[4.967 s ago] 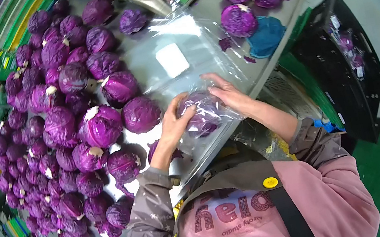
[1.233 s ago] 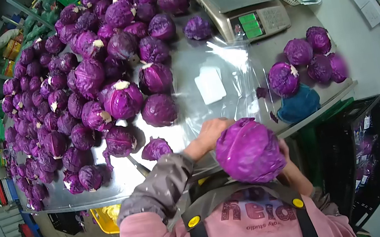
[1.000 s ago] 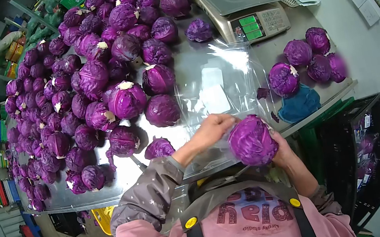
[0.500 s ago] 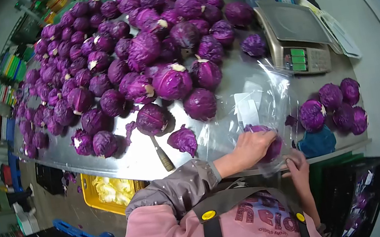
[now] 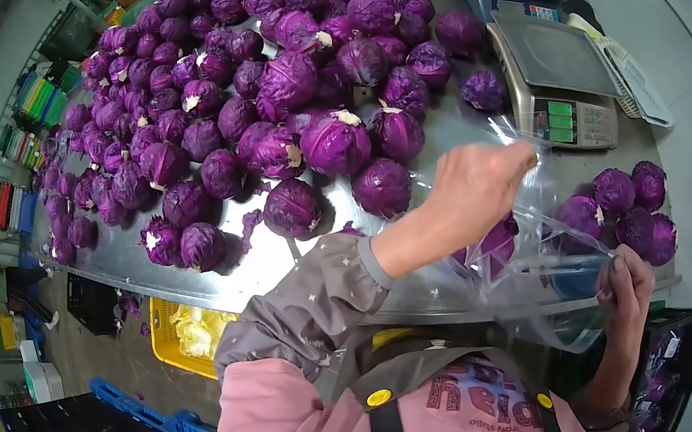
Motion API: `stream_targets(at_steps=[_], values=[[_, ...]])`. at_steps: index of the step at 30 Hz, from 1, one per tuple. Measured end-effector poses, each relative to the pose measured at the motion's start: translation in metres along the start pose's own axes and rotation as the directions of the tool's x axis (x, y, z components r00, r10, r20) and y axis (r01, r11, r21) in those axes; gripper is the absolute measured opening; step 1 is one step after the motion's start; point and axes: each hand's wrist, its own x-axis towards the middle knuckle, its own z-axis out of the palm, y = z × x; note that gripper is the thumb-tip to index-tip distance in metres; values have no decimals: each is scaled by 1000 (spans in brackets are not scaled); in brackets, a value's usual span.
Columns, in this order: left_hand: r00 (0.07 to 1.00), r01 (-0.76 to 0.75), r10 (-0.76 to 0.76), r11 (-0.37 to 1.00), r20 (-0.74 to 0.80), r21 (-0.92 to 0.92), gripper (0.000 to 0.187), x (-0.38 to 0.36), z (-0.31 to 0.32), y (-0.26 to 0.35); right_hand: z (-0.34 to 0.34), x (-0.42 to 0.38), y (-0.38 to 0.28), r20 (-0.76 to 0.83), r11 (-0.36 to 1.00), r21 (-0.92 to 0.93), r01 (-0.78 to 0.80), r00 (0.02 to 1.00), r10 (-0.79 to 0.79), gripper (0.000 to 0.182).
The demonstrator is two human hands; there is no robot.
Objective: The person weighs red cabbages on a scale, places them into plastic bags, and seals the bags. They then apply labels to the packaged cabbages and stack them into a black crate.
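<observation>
Cabbages [image 5: 252, 94] heaped far left on the steel table [image 5: 237, 275], a loose one [image 5: 382, 187] just left of the raised arm. Left hand [image 5: 479, 189], up in mid-air, fingers pinched shut on the top edge of a clear bag [image 5: 548, 274]. Inside the bag hangs a purple cabbage [image 5: 493, 244], just below and a bit right of that hand. Bag stretches slantwise, upper left down to near right. Right hand [image 5: 626, 290], lower and nearer, fist closed on the bag's other edge, so the cabbage sits btwn the two grips, closer to the left one. Scale [image 5: 557, 80] far right; four cabbages [image 5: 628, 205] bunched right of the bag.
</observation>
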Motion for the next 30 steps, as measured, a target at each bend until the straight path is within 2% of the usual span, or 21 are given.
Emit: stream_targets(at_steps=[2, 4, 5, 6, 8, 9, 10, 12, 13, 14, 15, 16, 17, 18, 20, 21, 23, 24, 26, 28, 30], values=[[999, -37, 36, 999, -40, -29, 9, 12, -8, -1, 21, -4, -5, -48, 977, 157, -141, 987, 150, 27], [1000, 5, -6, 1000, -31, -25, 9, 12, -17, -4, 28, 0, -2, 114, 999, -30, -18, 993, 21, 27], [988, 93, -93, 996, 125, 7, 20, 3, -16, -12, 35, -2, 4, 108, 988, 94, -121, 988, 111, 26], [987, 97, -97, 995, 128, 5, 20, -10, -15, -19, 42, -3, 15, 114, 951, 216, -221, 973, 201, 26], [968, 175, -178, 984, 178, 32, 35, -42, -15, -29, 44, -5, 29, 114, 965, 152, -214, 973, 198, 26], [968, 173, -176, 984, 181, 33, 35, -56, -19, -32, 41, -5, 34, 78, 989, 68, -131, 989, 126, 26], [973, 216, -218, 976, 77, 35, 42, -74, -23, -33, 39, -8, 37, 50, 998, -20, -55, 997, 56, 26], [966, 256, -256, 966, -21, 32, 49, -111, -22, -31, 42, -8, 34, 36, 992, 52, -114, 993, 112, 26], [842, 540, -538, 836, 43, -98, 46, -130, -19, -27, 43, -8, 34, 68, 992, 55, -118, 991, 114, 25], [634, 772, -758, 605, 154, -198, 44, -145, -18, -27, 44, -11, 33, 96, 990, 55, -131, 987, 125, 24], [628, 778, -757, 597, 183, -197, 44, -150, -22, -24, 44, -11, 31, 88, 995, 13, -99, 991, 97, 24], [335, 922, -750, 136, 570, -363, 38, -154, -28, -19, 44, -9, 27, 78, 996, -35, -79, 994, 82, 23], [67, 884, -466, -382, 882, -270, 33, -159, -31, -12, 47, -8, 21, 46, 997, -71, -17, 999, 21, 22], [43, 886, -427, -402, 903, -232, 33, -161, -32, -7, 42, -8, 26, 47, 994, -113, 1, 999, 5, 21], [173, 867, -403, -371, 899, -333, 25, -156, -34, 6, 38, -6, 25, 8, 964, -250, 86, 996, -87, 20], [104, 866, -526, -370, 844, -338, 22, -145, -37, 19, 39, -5, 21, -26, 954, -269, 132, 989, -144, 19], [125, 859, -470, -390, 874, -332, 26, -139, -41, 27, 41, -9, 8, -119, 952, -268, 145, 976, -182, 11], [110, 849, -458, -418, 882, -323, 26, -136, -42, 32, 44, -8, 1, -164, 892, -354, 280, 921, -354, 18], [108, 833, -434, -452, 894, -320, 25, -129, -42, 38, 55, -10, -16, -52, 720, -453, 525, 791, -609, 23], [112, 815, -414, -482, 903, -322, 24, -125, -42, 42, 65, -15, -21, 235, 635, -349, 689, 721, -652, 22], [132, 791, -416, -503, 900, -348, 25, -122, -41, 44, 83, -22, -16, 432, 696, -385, 606, 785, -444, 22]])
